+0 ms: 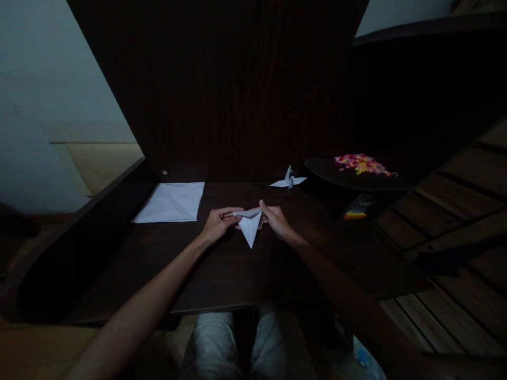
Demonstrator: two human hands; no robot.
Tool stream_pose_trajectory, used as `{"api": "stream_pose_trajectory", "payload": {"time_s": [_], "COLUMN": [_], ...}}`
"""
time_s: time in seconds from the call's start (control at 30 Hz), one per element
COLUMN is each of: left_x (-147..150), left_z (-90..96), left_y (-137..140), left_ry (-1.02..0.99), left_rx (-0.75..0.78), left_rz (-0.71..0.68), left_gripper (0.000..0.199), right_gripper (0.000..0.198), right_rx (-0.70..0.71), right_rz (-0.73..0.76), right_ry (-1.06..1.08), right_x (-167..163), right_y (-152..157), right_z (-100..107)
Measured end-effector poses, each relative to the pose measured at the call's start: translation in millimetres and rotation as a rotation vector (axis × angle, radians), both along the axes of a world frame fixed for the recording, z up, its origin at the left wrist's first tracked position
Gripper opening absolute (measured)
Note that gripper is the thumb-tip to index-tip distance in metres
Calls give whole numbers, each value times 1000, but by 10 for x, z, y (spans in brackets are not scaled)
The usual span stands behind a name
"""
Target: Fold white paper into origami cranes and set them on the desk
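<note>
A piece of folded white paper [250, 228] is held just above the dark desk, its narrow point turned toward me and its wide edge away. My left hand [220, 221] pinches the upper left corner, thumb on top and fingers partly behind the paper. At the upper right corner, my right hand [274, 217] grips with its thumb raised along the edge; some of its fingers are hidden beneath. Beyond the right hand, a finished white paper crane [289, 180] stands near the back panel with its wings spread.
A stack of creased white paper sheets [174, 201] lies at the desk's back left. Pink, red and yellow small pieces [362, 163] are heaped on a small raised shelf [328, 171] at right. The dark desk [222, 285] has a raised side board [79, 248] on the left.
</note>
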State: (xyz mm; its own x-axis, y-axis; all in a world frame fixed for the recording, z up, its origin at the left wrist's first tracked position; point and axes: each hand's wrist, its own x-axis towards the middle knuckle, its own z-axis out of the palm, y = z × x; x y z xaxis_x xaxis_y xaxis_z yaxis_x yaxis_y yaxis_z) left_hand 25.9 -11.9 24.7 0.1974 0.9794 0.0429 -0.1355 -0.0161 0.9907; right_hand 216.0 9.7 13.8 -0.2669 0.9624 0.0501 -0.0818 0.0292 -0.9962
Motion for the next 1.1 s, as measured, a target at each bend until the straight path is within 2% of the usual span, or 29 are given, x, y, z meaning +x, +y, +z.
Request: {"api": "stream_pose_trajectory", "payload": {"time_s": [0.1, 0.3, 0.5, 0.67, 0.8, 0.93, 1.1], "left_x": [-5, -11, 7, 24, 23, 13, 3], "left_z": [-5, 12, 8, -21, -12, -2, -11], "left_y": [15, 5, 6, 11, 2, -4, -10], "left_ry": [10, 22, 35, -31, -16, 46, 50], "left_rx": [12, 31, 34, 55, 117, 128, 148], "left_rz": [34, 26, 39, 59, 28, 28, 29], "left_gripper": [38, 38, 33, 40, 31, 32, 49], "right_gripper": [57, 36, 36, 30, 24, 28, 42], "right_rx": [19, 174, 200, 261, 284, 258, 199], "right_rz": [5, -37, -62, -72, -74, -87, -64], "right_ry": [48, 0, 35, 62, 15, -30, -38], "right_x": [21, 28, 0, -20, -21, 1, 22], "right_y": [-14, -40, -35, -33, -40, -52, -62], "right_z": [29, 49, 9, -14, -3, 19, 32]}}
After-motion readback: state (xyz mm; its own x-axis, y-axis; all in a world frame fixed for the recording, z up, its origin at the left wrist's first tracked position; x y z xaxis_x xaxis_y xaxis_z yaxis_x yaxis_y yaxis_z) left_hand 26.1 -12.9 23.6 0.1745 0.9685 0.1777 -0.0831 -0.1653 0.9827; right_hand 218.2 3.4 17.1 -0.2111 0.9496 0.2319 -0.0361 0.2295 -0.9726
